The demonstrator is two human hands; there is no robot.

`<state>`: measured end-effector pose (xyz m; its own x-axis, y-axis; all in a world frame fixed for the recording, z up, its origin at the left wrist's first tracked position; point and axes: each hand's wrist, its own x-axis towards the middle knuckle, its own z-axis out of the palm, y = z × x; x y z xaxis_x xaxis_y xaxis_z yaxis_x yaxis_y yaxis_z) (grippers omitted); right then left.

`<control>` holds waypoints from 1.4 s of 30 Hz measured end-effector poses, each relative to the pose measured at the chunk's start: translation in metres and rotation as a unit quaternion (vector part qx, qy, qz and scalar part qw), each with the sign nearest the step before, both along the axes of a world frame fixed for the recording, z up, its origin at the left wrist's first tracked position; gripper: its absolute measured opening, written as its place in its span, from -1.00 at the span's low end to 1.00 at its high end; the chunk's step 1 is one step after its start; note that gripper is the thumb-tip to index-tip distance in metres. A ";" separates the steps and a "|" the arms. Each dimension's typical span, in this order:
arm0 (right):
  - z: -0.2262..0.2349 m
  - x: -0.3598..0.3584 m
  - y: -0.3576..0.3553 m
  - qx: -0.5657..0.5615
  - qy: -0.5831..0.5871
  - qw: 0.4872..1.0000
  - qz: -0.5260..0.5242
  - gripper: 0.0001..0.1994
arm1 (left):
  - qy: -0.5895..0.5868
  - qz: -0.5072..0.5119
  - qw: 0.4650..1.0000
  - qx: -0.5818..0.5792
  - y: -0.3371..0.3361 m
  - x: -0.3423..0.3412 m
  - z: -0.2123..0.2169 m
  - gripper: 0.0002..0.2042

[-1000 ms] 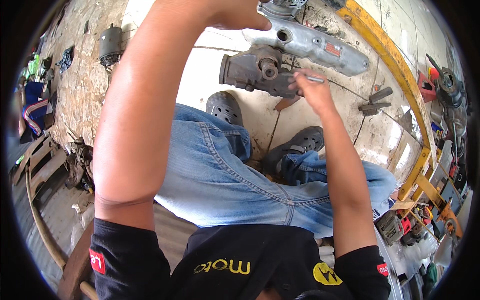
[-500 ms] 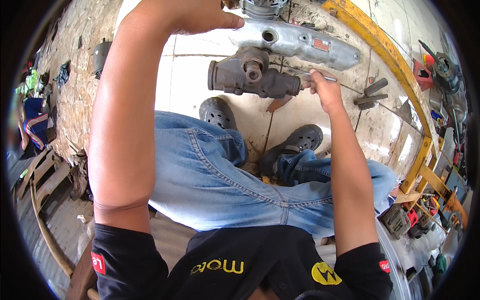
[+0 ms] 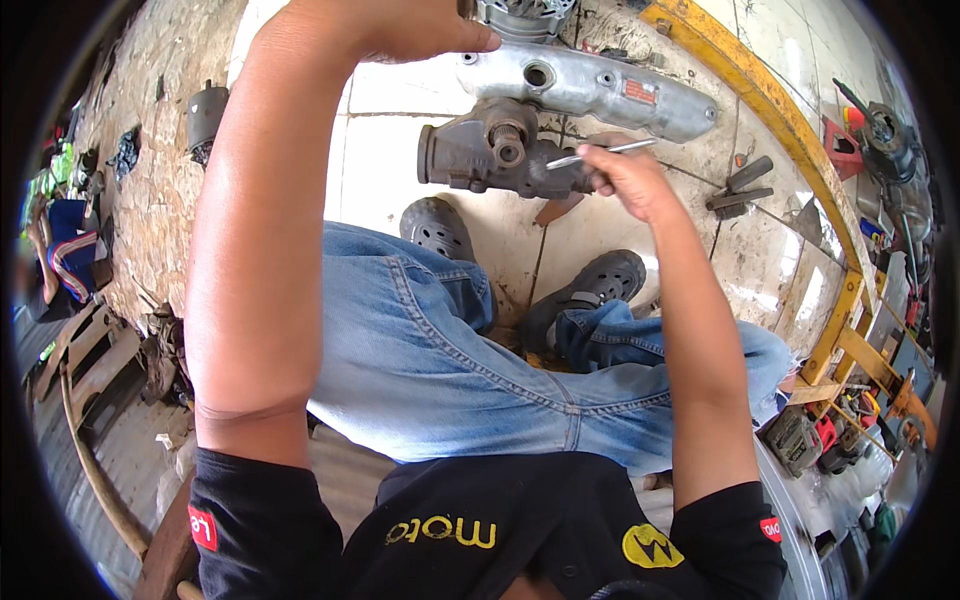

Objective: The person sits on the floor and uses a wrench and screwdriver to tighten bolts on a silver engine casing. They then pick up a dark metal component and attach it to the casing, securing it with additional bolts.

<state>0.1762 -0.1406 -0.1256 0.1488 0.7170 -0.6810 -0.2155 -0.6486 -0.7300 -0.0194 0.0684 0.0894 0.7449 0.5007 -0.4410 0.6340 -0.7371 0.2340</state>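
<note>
A dark cast-metal steering gearbox (image 3: 464, 150) with a splined shaft stub lies on the tiled floor in front of my feet. My right hand (image 3: 622, 180) is closed round a thin silver metal rod (image 3: 625, 147), whose left tip is over the gearbox's right part. The fingers of that hand are close against the gearbox's right end. At the top edge, my left hand (image 3: 415, 32) reaches in with its thumb stretched to the right, near a grey valve cover (image 3: 690, 112). The other fingers of my left hand are hidden or cut off.
Behind the valve cover stands a round metal housing (image 3: 525, 18). A wire brush (image 3: 740, 200) lies to the right, inside a yellow metal frame (image 3: 790, 110). A dark cylinder (image 3: 207, 118) stands at the left. Another person (image 3: 70, 250) is at the far left; tools crowd the right.
My right hand has moved slightly left with the rod, whose tip has swung down over the gearbox. My left hand and arm have shifted a little to the right.
</note>
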 end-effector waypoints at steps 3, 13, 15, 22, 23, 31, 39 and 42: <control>-0.006 -0.020 -0.001 -0.013 -0.022 0.998 0.063 -0.77 | 0.010 0.022 1.000 -0.001 -0.006 0.004 0.010 -0.46; -0.005 -0.011 0.004 0.010 -0.119 0.992 0.046 -0.73 | -0.039 0.017 0.999 -0.002 -0.001 -0.008 0.008 -0.47; -0.021 0.001 -0.008 -0.012 -0.202 0.976 0.080 -0.73 | -0.022 0.037 0.999 -0.005 -0.001 -0.009 0.010 -0.47; 0.013 0.002 -0.005 0.025 -0.163 0.986 0.037 -0.79 | -0.027 0.037 0.999 -0.012 0.004 -0.011 -0.013 -0.48; 0.017 -0.012 -0.001 0.034 -0.117 0.991 0.051 -0.79 | -0.038 0.052 0.998 -0.018 0.004 -0.011 -0.029 -0.46; 0.006 0.018 -0.018 0.041 -0.261 0.965 0.010 -0.79 | 0.213 -0.027 0.972 -0.097 -0.048 0.011 -0.112 -0.48; -0.017 0.047 -0.037 0.010 -0.322 0.947 -0.013 -0.75 | 0.207 -0.067 0.974 -0.055 -0.061 0.027 -0.107 -0.61; 0.002 0.026 -0.024 0.025 -0.216 0.976 0.030 -0.76 | 0.220 -0.074 0.971 -0.054 -0.057 0.025 -0.109 -0.61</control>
